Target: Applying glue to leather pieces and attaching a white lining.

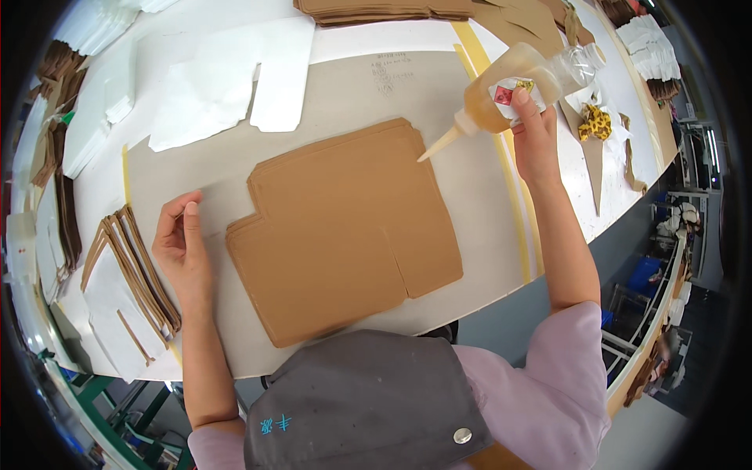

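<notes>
A stack of brown cut pieces (345, 235), with a notch at upper left and a slit at lower right, lies on the grey board (352, 94). My right hand (536, 145) is shut on a translucent squeeze bottle (489, 106) of amber liquid. Its long pale nozzle (439, 145) points down-left at the pieces' upper right edge; whether it touches is unclear. My left hand (182, 231) hangs empty left of the pieces, fingers loosely bent and slightly apart, near some upright-edged brown pieces with white paper (125, 321).
White sheets (278, 70) and brown stacks (384, 9) lie at the back. More stacks (106, 94) line the left. Yellow tape (521, 235) runs along the board's right side. Beyond it are brown offcuts (595, 164) and a leopard-print bundle (595, 121); railings and shelving stand past the table edge.
</notes>
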The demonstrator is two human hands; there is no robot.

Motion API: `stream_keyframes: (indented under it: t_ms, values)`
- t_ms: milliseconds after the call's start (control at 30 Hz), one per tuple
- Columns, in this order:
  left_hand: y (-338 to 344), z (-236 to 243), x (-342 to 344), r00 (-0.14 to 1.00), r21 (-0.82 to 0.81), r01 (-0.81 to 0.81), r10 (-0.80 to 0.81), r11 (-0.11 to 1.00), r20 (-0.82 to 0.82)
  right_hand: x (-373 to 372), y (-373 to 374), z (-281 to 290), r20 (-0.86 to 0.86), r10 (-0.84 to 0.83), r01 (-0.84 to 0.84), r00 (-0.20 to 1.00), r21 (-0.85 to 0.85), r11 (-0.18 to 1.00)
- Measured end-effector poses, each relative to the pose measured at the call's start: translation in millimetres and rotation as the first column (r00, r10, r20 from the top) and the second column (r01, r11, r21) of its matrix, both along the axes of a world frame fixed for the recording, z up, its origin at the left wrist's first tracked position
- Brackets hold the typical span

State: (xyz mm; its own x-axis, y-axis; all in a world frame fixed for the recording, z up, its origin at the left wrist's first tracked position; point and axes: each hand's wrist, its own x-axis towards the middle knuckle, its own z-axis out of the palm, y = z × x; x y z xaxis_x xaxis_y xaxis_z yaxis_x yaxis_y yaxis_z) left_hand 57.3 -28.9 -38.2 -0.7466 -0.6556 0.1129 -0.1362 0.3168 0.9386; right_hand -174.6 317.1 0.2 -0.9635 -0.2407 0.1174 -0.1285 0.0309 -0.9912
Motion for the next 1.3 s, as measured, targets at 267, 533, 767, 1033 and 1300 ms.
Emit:
stream_keyframes:
  t_ms: [267,533,767,1033,1300]
  values:
    - [1.6,-1.3,0.6,1.0,-0.003,0.01,-0.01,1.0,-0.009,58.3,52.7,-6.6,0.112,0.054,-0.063,0.992,0.076,0.995]
    - [-4.0,-5.5,2.8,0.999,-0.023,0.039,-0.039,0.999,0.002,143.9,96.8,-27.9,0.098,-0.273,0.287,0.957,-0.18,0.941]
    - [-3.2,-3.0,1.9,0.999,-0.035,0.053,-0.053,0.998,0.002,169.9,65.2,-39.7,-0.057,-0.122,0.116,0.991,-0.093,0.989]
    - [3.0,-0.8,2.7,0.999,0.011,0.034,-0.033,0.999,-0.037,107.2,13.1,-20.8,-0.05,-0.096,0.085,0.994,-0.177,0.98]
    - [2.2,2.1,2.9,0.999,0.003,0.044,-0.045,0.999,0.024,103.8,27.1,-12.3,-0.045,0.039,-0.039,0.998,0.01,0.999]
